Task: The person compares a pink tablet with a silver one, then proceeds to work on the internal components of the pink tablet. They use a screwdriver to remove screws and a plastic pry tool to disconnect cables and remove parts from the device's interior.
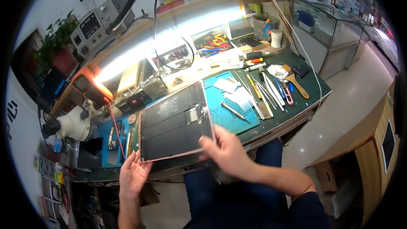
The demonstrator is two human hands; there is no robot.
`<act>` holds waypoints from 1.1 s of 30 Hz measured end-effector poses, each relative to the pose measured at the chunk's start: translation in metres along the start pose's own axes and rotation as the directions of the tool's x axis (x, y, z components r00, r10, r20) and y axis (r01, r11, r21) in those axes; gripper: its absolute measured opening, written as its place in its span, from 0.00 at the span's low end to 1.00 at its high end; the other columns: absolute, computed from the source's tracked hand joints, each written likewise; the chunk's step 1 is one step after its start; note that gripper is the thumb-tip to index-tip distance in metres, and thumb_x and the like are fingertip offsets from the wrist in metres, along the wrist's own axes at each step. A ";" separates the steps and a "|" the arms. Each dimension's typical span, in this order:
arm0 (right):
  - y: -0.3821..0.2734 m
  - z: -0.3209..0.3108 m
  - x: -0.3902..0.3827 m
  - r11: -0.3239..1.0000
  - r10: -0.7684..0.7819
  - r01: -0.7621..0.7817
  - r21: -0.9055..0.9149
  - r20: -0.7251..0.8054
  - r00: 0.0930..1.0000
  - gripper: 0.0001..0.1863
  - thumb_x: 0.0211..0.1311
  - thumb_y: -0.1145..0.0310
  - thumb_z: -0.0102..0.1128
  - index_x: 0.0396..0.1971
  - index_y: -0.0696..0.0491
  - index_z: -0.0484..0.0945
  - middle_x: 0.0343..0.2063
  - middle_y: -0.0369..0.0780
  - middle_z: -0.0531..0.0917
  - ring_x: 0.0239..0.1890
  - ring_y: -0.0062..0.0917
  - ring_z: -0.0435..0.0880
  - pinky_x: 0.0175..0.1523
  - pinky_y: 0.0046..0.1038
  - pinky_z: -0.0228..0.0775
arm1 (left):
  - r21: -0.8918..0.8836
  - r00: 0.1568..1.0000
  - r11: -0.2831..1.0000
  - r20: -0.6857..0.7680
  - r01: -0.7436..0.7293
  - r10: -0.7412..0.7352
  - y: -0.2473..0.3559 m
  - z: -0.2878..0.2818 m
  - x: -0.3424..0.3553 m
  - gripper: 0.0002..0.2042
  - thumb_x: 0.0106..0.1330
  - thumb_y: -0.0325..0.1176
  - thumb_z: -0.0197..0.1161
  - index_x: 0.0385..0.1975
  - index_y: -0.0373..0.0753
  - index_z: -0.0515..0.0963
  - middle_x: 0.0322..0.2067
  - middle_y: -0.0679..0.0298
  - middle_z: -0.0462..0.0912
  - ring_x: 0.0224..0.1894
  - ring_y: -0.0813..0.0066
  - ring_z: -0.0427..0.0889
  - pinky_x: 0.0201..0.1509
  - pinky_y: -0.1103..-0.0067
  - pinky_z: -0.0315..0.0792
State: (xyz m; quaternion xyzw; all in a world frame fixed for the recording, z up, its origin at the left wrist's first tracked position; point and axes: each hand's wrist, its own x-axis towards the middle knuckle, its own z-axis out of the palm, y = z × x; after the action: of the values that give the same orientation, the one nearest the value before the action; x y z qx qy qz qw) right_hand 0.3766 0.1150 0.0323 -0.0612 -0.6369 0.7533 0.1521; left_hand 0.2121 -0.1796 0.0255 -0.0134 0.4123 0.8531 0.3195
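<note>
An opened tablet [167, 131] with a pinkish metal rim and dark flat battery panels is held tilted above the bench's front. My right hand [224, 148] grips its right edge near the lower corner, thumb on top. My left hand [135, 170], palm turned up, has curled fingertips at the lower left corner, supporting it. Behind the tablet lies a blue mat [241, 125] bearing white pads and a small screwdriver [232, 112]; tweezers and picks [274, 97] lie to its right.
A microscope [73, 122], orange multimeter [85, 85] and power supply [90, 29] crowd the left. Pliers and screwdrivers [212, 44] fill racks behind, beside a lit strip [129, 55]. A wooden brush [299, 85] lies right. A glass display counter [322, 29] stands beyond the bench's right end.
</note>
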 end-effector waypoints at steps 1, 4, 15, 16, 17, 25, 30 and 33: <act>-0.003 0.017 -0.010 0.997 -0.032 0.030 -0.076 -0.025 0.999 0.22 0.78 0.66 0.58 0.65 0.62 0.73 0.41 0.39 0.87 0.38 0.20 0.88 0.41 0.24 0.82 | -0.140 0.994 0.987 -0.088 -0.076 0.064 -0.003 0.000 0.003 0.17 0.80 0.32 0.59 0.63 0.30 0.72 0.58 0.52 0.82 0.59 0.61 0.83 0.68 0.64 0.79; -0.009 0.057 -0.024 0.920 -0.354 0.332 -0.208 -0.079 0.932 0.30 0.70 0.71 0.64 0.69 0.63 0.69 0.35 0.50 0.86 0.33 0.35 0.88 0.39 0.32 0.80 | -0.452 0.941 0.892 0.289 -0.027 0.175 -0.018 -0.052 0.008 0.14 0.80 0.31 0.59 0.60 0.34 0.75 0.55 0.53 0.85 0.58 0.62 0.85 0.65 0.65 0.81; -0.004 0.106 -0.021 0.405 -0.802 0.690 -0.600 0.130 0.583 0.34 0.56 0.69 0.74 0.62 0.67 0.77 0.59 0.49 0.84 0.49 0.35 0.90 0.52 0.30 0.84 | -0.731 0.764 0.232 0.636 0.642 -0.109 -0.062 0.031 0.037 0.22 0.86 0.46 0.47 0.65 0.34 0.72 0.56 0.53 0.84 0.64 0.53 0.80 0.71 0.59 0.76; -0.002 0.106 -0.023 0.378 -0.804 0.689 -0.618 0.150 0.575 0.33 0.57 0.68 0.74 0.62 0.67 0.77 0.60 0.50 0.84 0.51 0.37 0.88 0.53 0.31 0.84 | -0.694 0.720 0.203 0.687 0.691 -0.098 -0.064 0.030 0.043 0.23 0.86 0.47 0.46 0.66 0.34 0.71 0.56 0.54 0.84 0.65 0.53 0.79 0.72 0.60 0.75; 0.002 0.107 -0.025 0.368 -0.810 0.693 -0.620 0.152 0.567 0.33 0.57 0.69 0.74 0.62 0.67 0.77 0.60 0.50 0.84 0.51 0.37 0.88 0.53 0.31 0.84 | -0.643 0.665 0.192 0.742 0.741 -0.081 -0.066 0.021 0.057 0.24 0.86 0.47 0.46 0.67 0.34 0.70 0.57 0.53 0.83 0.65 0.53 0.79 0.72 0.61 0.74; 0.048 0.091 -0.027 0.304 -0.815 0.676 -0.672 0.184 0.550 0.31 0.56 0.73 0.73 0.61 0.66 0.78 0.61 0.51 0.83 0.50 0.41 0.86 0.54 0.34 0.83 | -0.671 0.763 0.399 0.633 0.625 -0.132 -0.078 0.045 0.075 0.31 0.85 0.42 0.50 0.81 0.39 0.49 0.51 0.59 0.79 0.56 0.66 0.82 0.65 0.70 0.80; 0.058 0.087 -0.031 0.282 -0.805 0.662 -0.695 0.204 0.557 0.33 0.51 0.75 0.72 0.62 0.63 0.78 0.63 0.51 0.82 0.53 0.42 0.84 0.57 0.37 0.82 | -0.610 0.741 0.459 0.644 0.646 -0.188 -0.083 0.058 0.076 0.28 0.83 0.39 0.53 0.75 0.35 0.55 0.48 0.61 0.75 0.45 0.71 0.77 0.50 0.76 0.80; 0.062 0.086 -0.034 0.229 -0.819 0.650 -0.725 0.217 0.531 0.29 0.54 0.76 0.67 0.60 0.59 0.82 0.63 0.47 0.82 0.54 0.37 0.83 0.57 0.34 0.80 | -0.463 0.738 0.666 0.643 0.585 -0.202 -0.080 0.076 0.068 0.27 0.84 0.41 0.51 0.74 0.34 0.56 0.48 0.63 0.72 0.39 0.73 0.72 0.42 0.79 0.74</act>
State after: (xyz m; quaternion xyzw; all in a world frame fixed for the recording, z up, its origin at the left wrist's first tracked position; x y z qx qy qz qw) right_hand 0.3750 0.0151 -0.0158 0.1131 -0.8111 0.2503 0.5165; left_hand 0.2209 -0.0524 0.0002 0.0266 -0.0253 0.8121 0.5824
